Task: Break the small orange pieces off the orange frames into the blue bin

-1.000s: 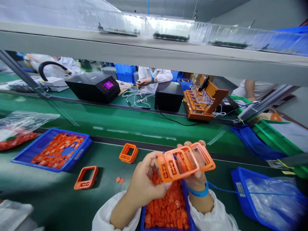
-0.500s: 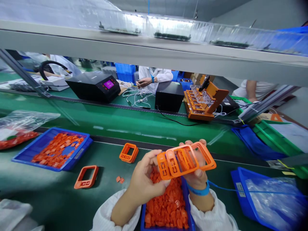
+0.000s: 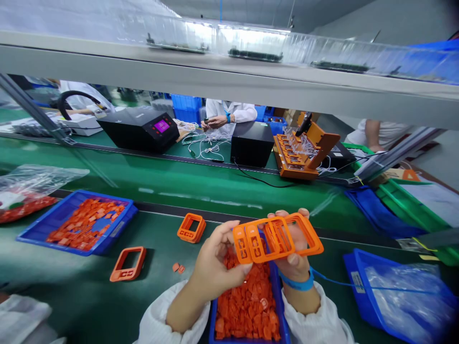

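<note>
My right hand (image 3: 294, 260) holds a stack of orange plastic frames (image 3: 278, 237) fanned out above a blue bin of small orange parts (image 3: 247, 306). Its fingers wrap round the stack from behind. My left hand (image 3: 215, 263) pinches the left end of the frontmost frame with thumb and fingers. A blue wrist strap (image 3: 296, 285) sits on my right wrist, with a blue cord running off to the right.
Two loose orange frames (image 3: 191, 227) (image 3: 128, 263) lie on the dark belt. A blue tray of orange parts (image 3: 84, 222) and a plastic bag (image 3: 25, 191) are at left. A blue bin with clear bags (image 3: 401, 291) is at right. Black boxes, an orange fixture (image 3: 303, 150) and co-workers are beyond.
The stack of frames has shifted slightly left and tilted a little. My left thumb has slid along the frontmost frame's end.
</note>
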Demonstrator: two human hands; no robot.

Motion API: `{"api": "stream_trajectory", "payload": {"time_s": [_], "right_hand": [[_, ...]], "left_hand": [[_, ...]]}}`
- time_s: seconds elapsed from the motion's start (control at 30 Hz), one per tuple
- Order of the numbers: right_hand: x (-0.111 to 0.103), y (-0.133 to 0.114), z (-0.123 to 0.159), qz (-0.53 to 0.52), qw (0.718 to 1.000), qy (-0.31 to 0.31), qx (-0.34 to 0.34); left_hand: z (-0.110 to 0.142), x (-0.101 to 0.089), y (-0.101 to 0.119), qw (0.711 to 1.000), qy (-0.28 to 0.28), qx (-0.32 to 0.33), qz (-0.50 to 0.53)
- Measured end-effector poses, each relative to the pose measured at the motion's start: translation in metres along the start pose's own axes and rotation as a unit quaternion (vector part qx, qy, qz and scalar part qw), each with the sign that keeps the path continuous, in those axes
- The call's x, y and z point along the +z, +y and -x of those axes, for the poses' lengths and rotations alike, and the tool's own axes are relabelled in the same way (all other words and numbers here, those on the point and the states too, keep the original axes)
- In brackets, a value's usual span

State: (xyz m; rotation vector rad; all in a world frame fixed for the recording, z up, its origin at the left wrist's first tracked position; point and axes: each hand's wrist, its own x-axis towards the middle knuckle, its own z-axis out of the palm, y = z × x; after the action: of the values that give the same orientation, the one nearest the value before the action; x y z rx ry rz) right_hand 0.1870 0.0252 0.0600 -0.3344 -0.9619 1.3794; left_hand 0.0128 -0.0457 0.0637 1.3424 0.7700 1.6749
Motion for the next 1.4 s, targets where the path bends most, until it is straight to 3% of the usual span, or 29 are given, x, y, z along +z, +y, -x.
{"api": "stream_trajectory", "payload": {"time_s": [0.43,0.73,1.0,1.4], "right_hand": [[-0.004,0.004,-0.003,-0.035,0.999,-0.025,0.009],[-0.005,0.006,-0.002,-0.011,0.999,-0.033,0.007],[-0.008,0.009,-0.002,-0.007,1.0,0.014,-0.007],[-0.009,0.012,-0.005,0.009,1.0,-0.023,0.002]], "left_hand": [[-0.005,-0.003,-0.009,0.997,-0.027,-0.01,0.071],[-0.01,-0.004,-0.012,0.97,-0.062,-0.078,0.223],[-0.011,-0.008,-0.015,0.957,-0.071,-0.116,0.255],[-0.013,-0.007,-0.007,0.944,-0.046,-0.17,0.28]]}}
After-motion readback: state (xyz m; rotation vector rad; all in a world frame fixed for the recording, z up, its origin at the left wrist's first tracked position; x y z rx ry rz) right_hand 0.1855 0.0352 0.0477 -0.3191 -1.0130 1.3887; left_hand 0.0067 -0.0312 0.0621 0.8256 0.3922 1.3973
